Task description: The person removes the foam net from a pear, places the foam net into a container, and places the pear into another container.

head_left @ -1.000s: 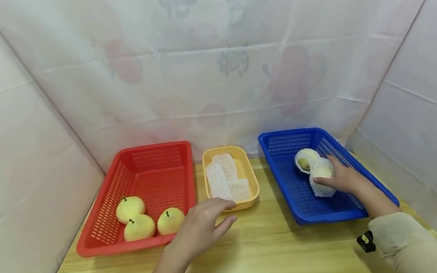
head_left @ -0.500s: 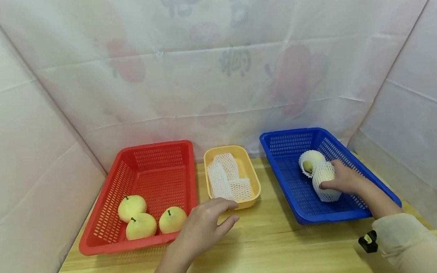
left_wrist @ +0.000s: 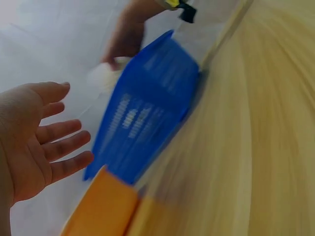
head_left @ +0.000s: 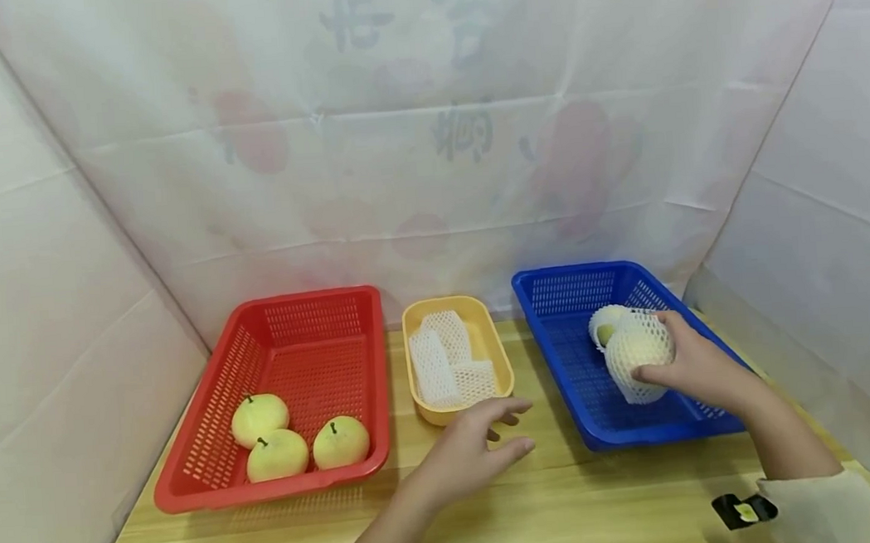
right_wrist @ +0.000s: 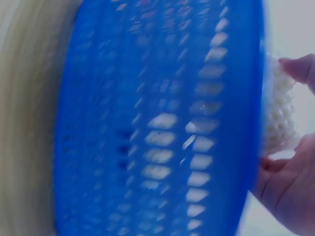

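Observation:
My right hand (head_left: 698, 365) grips a pear in a white foam net sleeve (head_left: 635, 359), thumb at the near side. The netted pear is raised at the blue basket's rim level, as the right wrist view shows netting (right_wrist: 281, 115) beyond the basket wall. Behind it, inside the blue basket (head_left: 556, 372), lies a second netted pear (head_left: 605, 327), partly covered. My left hand (head_left: 470, 456) hovers over the table in front of the small yellow tray, fingers spread and holding nothing. In the left wrist view that hand (left_wrist: 37, 142) shows its palm, with fingers loosely extended.
A red basket (head_left: 318, 310) on the left holds 3 bare yellow pears (head_left: 278, 455). Several flat white foam net sleeves (head_left: 435, 369) lie in the yellow tray (head_left: 503, 352) between the baskets. A white cloth backdrop (head_left: 399, 174) rises behind; the tabletop (head_left: 569, 504) is wooden.
My right hand has lifted the netted pear up from the basket floor. My left hand has moved right, away from the red basket's corner. The view has shifted slightly.

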A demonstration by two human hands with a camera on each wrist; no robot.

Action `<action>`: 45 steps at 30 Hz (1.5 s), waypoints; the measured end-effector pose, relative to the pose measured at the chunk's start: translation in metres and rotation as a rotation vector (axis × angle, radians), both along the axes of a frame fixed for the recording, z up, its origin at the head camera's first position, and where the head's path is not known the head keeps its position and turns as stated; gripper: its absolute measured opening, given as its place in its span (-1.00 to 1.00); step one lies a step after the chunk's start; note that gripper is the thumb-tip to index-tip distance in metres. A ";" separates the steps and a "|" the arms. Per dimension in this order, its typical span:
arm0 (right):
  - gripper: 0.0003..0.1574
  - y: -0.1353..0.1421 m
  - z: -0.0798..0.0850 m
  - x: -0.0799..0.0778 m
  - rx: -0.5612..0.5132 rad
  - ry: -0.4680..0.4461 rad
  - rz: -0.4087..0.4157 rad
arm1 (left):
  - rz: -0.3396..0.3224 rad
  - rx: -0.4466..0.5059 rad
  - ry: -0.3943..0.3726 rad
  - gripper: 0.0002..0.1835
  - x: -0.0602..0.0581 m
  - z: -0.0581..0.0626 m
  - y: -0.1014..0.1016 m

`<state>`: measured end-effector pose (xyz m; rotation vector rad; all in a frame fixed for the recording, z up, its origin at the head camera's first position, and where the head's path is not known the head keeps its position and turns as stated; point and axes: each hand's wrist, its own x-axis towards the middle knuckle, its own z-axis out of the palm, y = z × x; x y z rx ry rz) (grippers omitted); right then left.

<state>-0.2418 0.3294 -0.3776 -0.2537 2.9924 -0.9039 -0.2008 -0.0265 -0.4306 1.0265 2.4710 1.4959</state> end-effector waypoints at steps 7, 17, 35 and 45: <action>0.13 -0.047 0.010 0.030 -0.161 0.099 0.174 | -0.014 0.121 -0.189 -0.35 -0.003 0.005 0.026; -0.01 -0.105 0.001 0.054 -0.166 0.232 0.350 | -0.063 0.354 -0.435 -0.19 0.001 0.012 0.024; -0.05 -0.150 -0.009 0.055 -0.214 0.248 0.473 | -0.029 0.553 -0.382 -0.26 0.009 0.001 -0.017; -0.23 -0.168 -0.002 0.050 -0.347 0.147 0.514 | 0.026 0.490 -0.313 -0.28 0.010 0.005 -0.042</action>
